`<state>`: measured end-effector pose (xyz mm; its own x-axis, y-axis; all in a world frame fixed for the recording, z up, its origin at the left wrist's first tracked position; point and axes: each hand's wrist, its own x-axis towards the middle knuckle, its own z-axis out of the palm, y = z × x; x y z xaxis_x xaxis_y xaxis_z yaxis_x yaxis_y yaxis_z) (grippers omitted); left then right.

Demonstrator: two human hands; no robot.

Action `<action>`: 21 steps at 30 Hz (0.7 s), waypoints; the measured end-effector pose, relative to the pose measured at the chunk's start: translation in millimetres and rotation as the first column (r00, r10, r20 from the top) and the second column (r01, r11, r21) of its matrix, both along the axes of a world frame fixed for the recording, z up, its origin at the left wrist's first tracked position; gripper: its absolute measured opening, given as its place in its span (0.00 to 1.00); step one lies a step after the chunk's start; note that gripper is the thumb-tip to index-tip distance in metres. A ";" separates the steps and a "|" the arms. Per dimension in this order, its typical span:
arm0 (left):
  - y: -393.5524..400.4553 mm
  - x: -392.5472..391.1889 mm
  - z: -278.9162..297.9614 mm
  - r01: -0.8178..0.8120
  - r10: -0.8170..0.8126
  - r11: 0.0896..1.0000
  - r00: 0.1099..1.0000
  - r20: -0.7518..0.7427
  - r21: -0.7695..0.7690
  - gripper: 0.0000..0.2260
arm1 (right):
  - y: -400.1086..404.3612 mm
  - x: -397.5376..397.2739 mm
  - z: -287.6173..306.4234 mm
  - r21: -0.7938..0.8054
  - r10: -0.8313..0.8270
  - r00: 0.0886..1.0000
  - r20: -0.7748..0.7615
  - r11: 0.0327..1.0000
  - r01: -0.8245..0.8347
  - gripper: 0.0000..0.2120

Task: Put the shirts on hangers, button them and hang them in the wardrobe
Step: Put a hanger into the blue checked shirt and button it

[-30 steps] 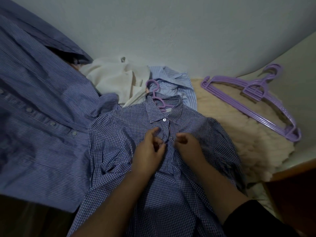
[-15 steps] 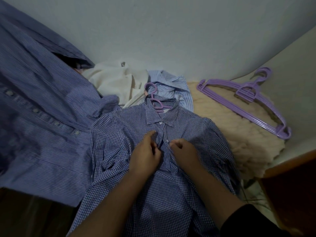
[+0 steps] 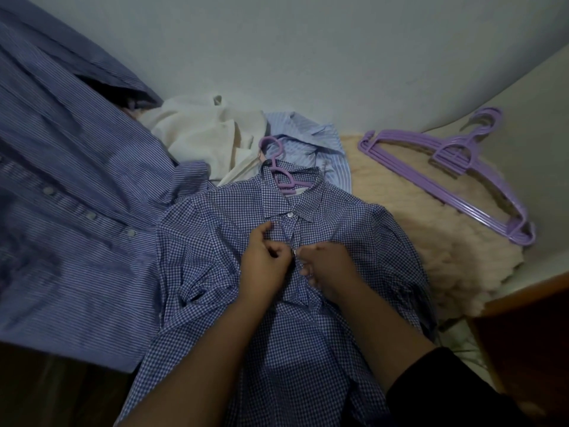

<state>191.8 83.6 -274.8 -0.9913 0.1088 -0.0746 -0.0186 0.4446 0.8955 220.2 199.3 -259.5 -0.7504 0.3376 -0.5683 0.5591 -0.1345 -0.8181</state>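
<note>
check shirt (image 3: 308,334) on hanger (image 3: 277,167), top button done | left hand (image 3: 264,266), right hand (image 3: 331,269) pinch placket, second button | striped shirt (image 3: 61,211) 9 o'clock, hangers (image 3: 455,167) 2 o'clock wait

I see a cream fluffy blanket (image 3: 431,241) as the bearing surface, bare on the right. On it: stack of purple hangers (image 3: 455,167) at far right, apart from the clothes. Gingham shirt (image 3: 354,241) lies flat at centre on a purple hanger (image 3: 278,171), hook out past the collar. Big striped shirt (image 3: 77,211) spread on the left, edge touching the gingham. Behind them, a cream garment (image 3: 209,134) and a pale striped shirt (image 3: 314,140), bunched by the wall.
</note>
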 end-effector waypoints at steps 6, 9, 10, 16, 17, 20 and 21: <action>-7.2 5.6 4.5 -0.082 0.056 0.979 0.989 0.139 0.188 0.25 | -5.1 4.3 1.9 -0.179 -0.100 0.995 -0.022 0.979 0.094 0.03; -7.8 9.5 2.8 -0.109 0.066 0.967 0.980 0.187 0.229 0.26 | -7.8 6.9 1.9 -0.171 -0.112 0.992 -0.055 0.980 0.101 0.03; -7.7 10.1 2.6 -0.120 0.072 0.964 0.977 0.199 0.238 0.25 | -8.2 7.4 2.1 -0.165 -0.110 0.992 -0.059 0.981 0.099 0.03; -8.2 8.8 1.2 -0.136 0.073 0.956 0.969 0.237 0.261 0.26 | -7.7 7.3 7.0 -0.143 -0.057 0.997 -0.059 0.989 0.049 0.04; -8.3 8.5 1.0 -0.140 0.075 0.954 0.968 0.241 0.264 0.26 | -7.8 7.5 7.9 -0.132 -0.043 0.997 -0.065 0.991 0.034 0.04; -8.3 9.3 1.3 -0.151 0.073 0.940 0.965 0.253 0.305 0.25 | -7.6 8.7 8.1 -0.057 -0.035 0.996 -0.085 0.998 0.030 0.06; -8.2 9.5 1.4 -0.155 0.069 0.931 0.964 0.258 0.330 0.25 | -7.3 9.1 7.5 -0.026 -0.047 0.995 -0.090 0.999 0.045 0.06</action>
<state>201.4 75.4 -273.4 -0.9560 0.0597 -0.2872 -0.2811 0.0922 0.9552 229.2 192.0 -252.0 -0.7832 0.3599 -0.5070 0.4756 -0.1786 -0.8614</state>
